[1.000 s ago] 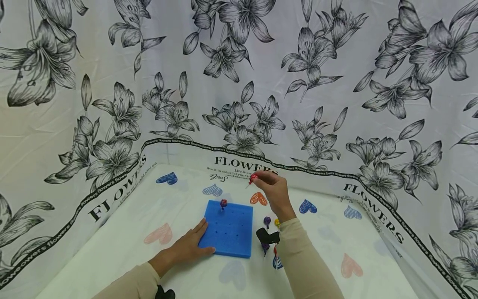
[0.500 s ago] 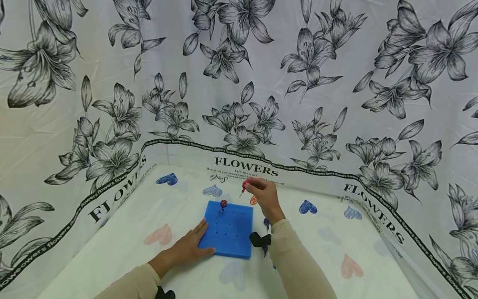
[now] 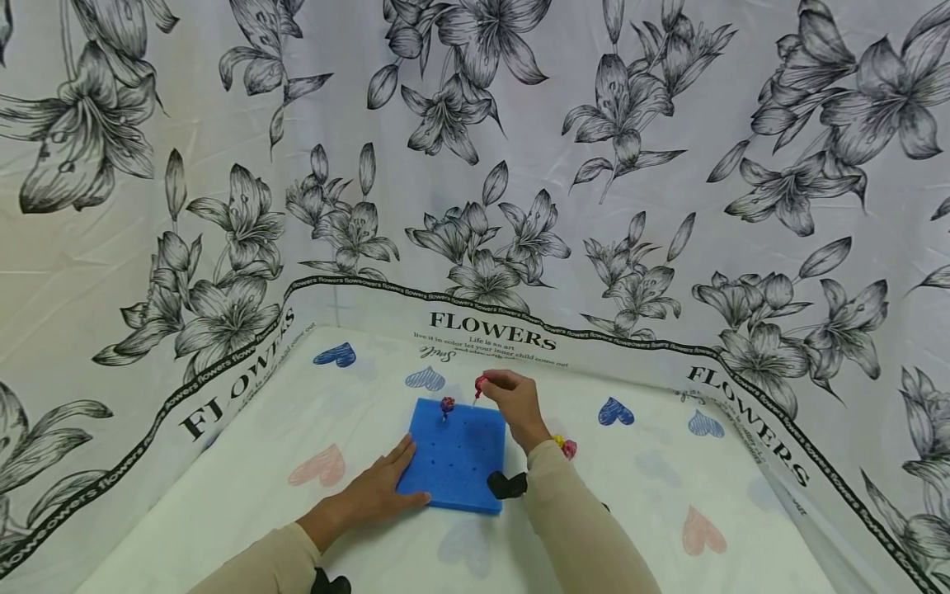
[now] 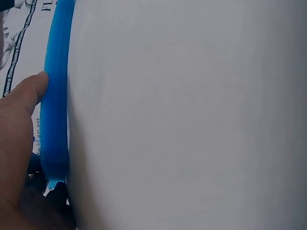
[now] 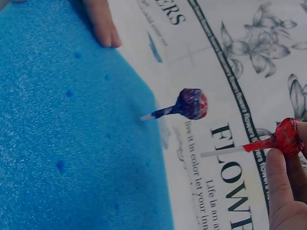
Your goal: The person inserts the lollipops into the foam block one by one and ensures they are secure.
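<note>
My left hand (image 3: 369, 493) rests against the left side of a blue foam board (image 3: 454, 462), its fingers along that side and the thumb by the near edge. Several small holes dot the board. A purple and red wrapped lollipop (image 5: 192, 104) stands in the board near its far left corner. Between thumb and fingertips, my right hand (image 3: 518, 406) pinches a red wrapped lollipop (image 5: 288, 137) by its head. Its white stick points down over the board's far edge, the tip above the foam in the head view.
Yellow and pink wrapped lollipops (image 3: 568, 449) lie right of the board, partly behind the right forearm. A white cloth with printed hearts (image 3: 616, 411) covers the table, and a flower-printed curtain (image 3: 490, 247) hangs behind it.
My right hand has moved left and down with the red lollipop, from beyond the board to over its far edge. The left hand and the board have stayed put.
</note>
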Demonstrator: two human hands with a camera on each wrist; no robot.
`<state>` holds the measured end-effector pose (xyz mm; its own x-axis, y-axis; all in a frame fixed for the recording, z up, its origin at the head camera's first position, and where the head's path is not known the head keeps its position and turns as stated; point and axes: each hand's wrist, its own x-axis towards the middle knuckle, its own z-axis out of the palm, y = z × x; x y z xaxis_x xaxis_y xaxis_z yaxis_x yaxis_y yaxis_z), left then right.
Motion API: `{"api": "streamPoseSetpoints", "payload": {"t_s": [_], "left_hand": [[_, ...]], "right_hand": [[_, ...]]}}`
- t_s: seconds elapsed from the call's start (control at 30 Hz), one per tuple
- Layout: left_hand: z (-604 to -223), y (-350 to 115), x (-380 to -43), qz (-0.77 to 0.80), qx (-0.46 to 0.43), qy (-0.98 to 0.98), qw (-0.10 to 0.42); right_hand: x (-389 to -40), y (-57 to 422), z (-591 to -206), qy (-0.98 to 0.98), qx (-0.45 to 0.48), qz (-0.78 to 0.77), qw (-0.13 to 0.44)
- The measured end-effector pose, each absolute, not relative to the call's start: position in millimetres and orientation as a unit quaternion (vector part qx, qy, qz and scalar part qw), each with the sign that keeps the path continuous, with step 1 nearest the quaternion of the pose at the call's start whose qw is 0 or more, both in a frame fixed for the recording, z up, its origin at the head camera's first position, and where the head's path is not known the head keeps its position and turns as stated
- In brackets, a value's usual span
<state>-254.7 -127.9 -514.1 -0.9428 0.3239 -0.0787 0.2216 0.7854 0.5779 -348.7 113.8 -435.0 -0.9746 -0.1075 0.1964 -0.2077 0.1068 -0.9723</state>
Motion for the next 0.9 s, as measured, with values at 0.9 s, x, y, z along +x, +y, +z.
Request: {"api": "streamPoseSetpoints", "payload": {"t_s": [0.9], "left_hand": [[-513.6, -128.3, -253.1, 0.291, 0.142, 0.942, 0.089]], "right_hand": [[-360.4, 100.0, -475.2, -0.797, 0.044, 0.602, 0.002]]}}
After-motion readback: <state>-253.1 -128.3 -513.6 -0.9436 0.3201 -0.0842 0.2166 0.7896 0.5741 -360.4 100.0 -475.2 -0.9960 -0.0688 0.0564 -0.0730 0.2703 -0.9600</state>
